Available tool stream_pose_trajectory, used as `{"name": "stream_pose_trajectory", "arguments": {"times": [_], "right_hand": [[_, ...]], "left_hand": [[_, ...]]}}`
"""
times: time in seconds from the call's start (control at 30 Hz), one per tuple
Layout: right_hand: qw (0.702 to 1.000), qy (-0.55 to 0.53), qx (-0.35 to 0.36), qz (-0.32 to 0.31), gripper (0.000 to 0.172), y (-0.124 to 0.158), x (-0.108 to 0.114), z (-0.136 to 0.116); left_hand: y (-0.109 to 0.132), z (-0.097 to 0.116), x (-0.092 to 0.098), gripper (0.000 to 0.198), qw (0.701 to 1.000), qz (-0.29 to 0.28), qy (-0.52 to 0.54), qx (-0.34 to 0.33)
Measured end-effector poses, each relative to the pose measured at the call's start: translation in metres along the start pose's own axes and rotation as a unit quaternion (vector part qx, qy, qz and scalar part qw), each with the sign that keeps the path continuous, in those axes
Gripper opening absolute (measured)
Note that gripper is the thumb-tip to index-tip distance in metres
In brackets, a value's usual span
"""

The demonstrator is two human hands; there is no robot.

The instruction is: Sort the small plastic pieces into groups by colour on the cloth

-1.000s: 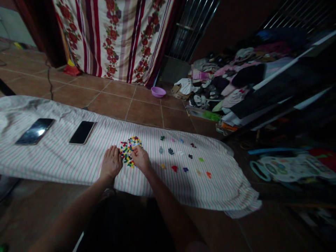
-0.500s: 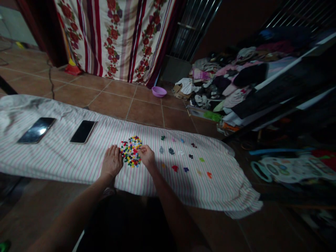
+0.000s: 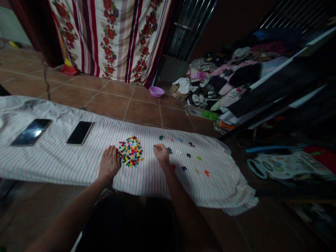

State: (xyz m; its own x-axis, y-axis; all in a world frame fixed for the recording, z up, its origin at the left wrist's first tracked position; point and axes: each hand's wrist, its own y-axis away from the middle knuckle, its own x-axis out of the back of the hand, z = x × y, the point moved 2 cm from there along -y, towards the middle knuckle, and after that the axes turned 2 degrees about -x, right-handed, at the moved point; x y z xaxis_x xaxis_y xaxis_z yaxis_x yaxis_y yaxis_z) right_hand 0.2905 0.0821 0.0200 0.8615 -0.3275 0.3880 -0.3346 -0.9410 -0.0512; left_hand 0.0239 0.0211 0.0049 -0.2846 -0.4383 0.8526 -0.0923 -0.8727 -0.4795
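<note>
A round heap of small coloured pieces (image 3: 130, 152) lies on a pink-striped white cloth (image 3: 65, 154) spread over the floor. My left hand (image 3: 109, 162) rests flat on the cloth, fingers together, touching the heap's left edge. My right hand (image 3: 161, 153) is to the right of the heap, fingers pinched on something tiny that I cannot make out. Just beyond it lie small sorted clusters of pieces: dark green (image 3: 160, 137), blue-grey (image 3: 170, 151), red (image 3: 173, 167), blue (image 3: 184, 168), purple (image 3: 188, 155), green (image 3: 199, 158) and orange (image 3: 207, 173).
Two dark phones (image 3: 79, 132) (image 3: 30, 131) lie on the cloth to the left. Behind are tiled floor, a purple bowl (image 3: 156, 91), a flowered striped curtain (image 3: 112, 35) and a heap of clothes (image 3: 223, 84). A toy (image 3: 286, 164) lies at right.
My right hand has left the heap and moved right toward the sorted clusters, fingers pinched. My left hand has stayed at the heap's left edge.
</note>
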Motion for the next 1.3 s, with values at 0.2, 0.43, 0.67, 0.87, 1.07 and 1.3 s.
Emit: {"name": "stream_pose_trajectory", "arguments": {"times": [0.2,0.43,0.67,0.87,1.07,1.3], "right_hand": [[0.993,0.106,0.015,0.057,0.017,-0.017,0.055,0.010],[0.941,0.335,0.010,0.044,0.021,-0.032,0.093,0.005],[0.891,0.452,-0.026,-0.019,0.026,-0.040,0.091,0.003],[0.882,0.469,-0.012,-0.038,0.026,-0.041,0.085,0.004],[0.882,0.470,-0.007,-0.032,0.029,-0.038,0.085,0.004],[0.907,0.420,-0.028,-0.015,0.030,-0.039,0.087,0.011]], "left_hand": [[0.001,-0.001,-0.004,0.040,1.000,0.012,-0.003,-0.003],[0.002,-0.002,-0.005,0.040,1.000,0.016,-0.006,-0.003],[0.001,-0.002,-0.005,0.040,1.000,0.022,0.002,-0.004],[0.002,-0.003,-0.007,0.038,1.000,0.021,0.016,-0.001],[0.002,-0.003,-0.007,0.039,0.999,0.014,0.039,0.009],[0.002,-0.002,-0.005,0.039,0.999,0.017,0.030,0.006]]}}
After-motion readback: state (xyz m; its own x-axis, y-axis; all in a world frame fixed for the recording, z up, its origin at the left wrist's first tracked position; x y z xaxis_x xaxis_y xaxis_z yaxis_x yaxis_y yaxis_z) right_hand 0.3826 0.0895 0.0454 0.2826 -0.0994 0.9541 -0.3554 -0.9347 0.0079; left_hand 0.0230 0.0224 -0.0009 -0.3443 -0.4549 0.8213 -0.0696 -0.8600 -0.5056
